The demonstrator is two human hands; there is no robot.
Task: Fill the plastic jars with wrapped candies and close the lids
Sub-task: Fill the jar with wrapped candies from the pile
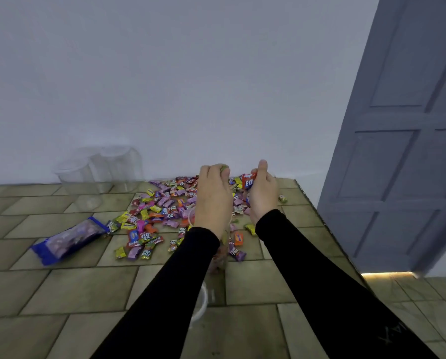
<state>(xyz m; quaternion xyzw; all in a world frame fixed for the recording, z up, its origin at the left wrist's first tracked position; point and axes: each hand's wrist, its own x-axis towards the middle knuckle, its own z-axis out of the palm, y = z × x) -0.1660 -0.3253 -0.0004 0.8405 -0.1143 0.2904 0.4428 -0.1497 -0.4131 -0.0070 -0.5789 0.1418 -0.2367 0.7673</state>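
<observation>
Tile-patterned tabletop [61, 286] against white wall. Wrapped candies [162, 211] heaped mid-table. Left hand [212, 200] pinches a green candy [224, 168]; right hand [263, 193] grips a red candy [249, 180], both above heap. Empty plastic jars [97, 174] left of heap; partly filled jar [220, 250] beneath left wrist.

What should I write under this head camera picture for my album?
Two hands, left hand and right hand, each lift wrapped candies from the pile above a jar.

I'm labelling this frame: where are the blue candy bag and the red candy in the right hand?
Blue plastic candy bag [67, 239], head view, middle of its clear window.
Red wrapped candy [249, 180], head view, its printed face.
</observation>
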